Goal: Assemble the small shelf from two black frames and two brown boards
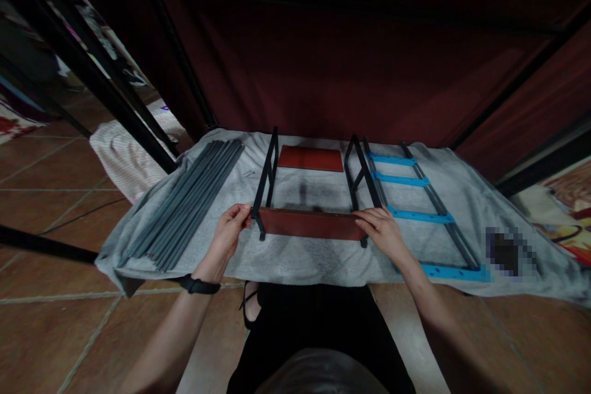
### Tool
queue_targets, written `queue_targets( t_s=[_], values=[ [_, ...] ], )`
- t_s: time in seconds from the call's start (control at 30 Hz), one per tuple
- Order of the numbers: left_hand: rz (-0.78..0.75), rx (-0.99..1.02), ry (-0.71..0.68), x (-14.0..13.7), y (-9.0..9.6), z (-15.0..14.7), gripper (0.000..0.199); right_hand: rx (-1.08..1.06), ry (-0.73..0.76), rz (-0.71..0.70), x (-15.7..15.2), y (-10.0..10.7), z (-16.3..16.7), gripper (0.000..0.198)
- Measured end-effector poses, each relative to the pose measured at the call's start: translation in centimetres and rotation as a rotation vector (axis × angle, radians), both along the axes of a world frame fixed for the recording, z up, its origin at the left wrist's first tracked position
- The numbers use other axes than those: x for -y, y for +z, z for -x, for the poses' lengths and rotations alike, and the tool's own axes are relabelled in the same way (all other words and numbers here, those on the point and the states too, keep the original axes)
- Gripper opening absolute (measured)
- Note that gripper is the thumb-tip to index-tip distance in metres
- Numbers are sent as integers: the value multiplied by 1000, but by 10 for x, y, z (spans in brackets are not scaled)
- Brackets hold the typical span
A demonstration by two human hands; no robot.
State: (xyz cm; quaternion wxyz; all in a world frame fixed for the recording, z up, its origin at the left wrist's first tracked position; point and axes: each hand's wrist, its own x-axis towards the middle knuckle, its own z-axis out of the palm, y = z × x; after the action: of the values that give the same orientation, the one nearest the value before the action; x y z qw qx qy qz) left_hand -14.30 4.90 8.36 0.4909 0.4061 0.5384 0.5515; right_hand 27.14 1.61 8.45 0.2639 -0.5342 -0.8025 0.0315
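A reddish-brown board [309,225] stands on edge between two black metal side frames [263,188], across their near ends. My left hand [232,226] is at the left end of this assembly, thumb and forefinger pinched beside the black frame; anything between the fingertips is too small to make out. With my right hand [381,229] I grip the board's right end by the other black frame [367,171], fingers over its top edge and thumb hidden. A second red-brown board [311,158] lies flat behind, between the frames' far ends.
A bundle of grey tubes [187,203] lies at left on the grey cloth [295,265]. Small screw-like pieces [249,173] lie near it. At right is a ladder-like frame with blue crosspieces [418,215] and a pixelated dark object [506,252]. A dark red curtain [341,74] hangs behind.
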Motion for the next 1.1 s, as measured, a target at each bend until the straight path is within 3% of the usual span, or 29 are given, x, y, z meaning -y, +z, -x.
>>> queue_targets(
  t_s=[0.23, 0.5, 0.77, 0.93, 1.1],
  values=[
    [-15, -14, -4, -5, 1, 3, 38, 80, -2, -65, 0, -3, -2, 30],
    [27, -59, -14, -1, 4, 5, 41, 210, 54, -17, 2, 12, -1, 36],
    [-105, -177, -3, -3, 6, 6, 30, 157, 102, 18, -4, 14, -1, 33],
    [-118, -112, -34, -3, 3, 8, 28, 142, 93, 25, -5, 12, -2, 32],
    [-34, 14, -46, 0, 2, 7, 37, 123, 89, 23, -5, 10, -2, 32]
  ],
)
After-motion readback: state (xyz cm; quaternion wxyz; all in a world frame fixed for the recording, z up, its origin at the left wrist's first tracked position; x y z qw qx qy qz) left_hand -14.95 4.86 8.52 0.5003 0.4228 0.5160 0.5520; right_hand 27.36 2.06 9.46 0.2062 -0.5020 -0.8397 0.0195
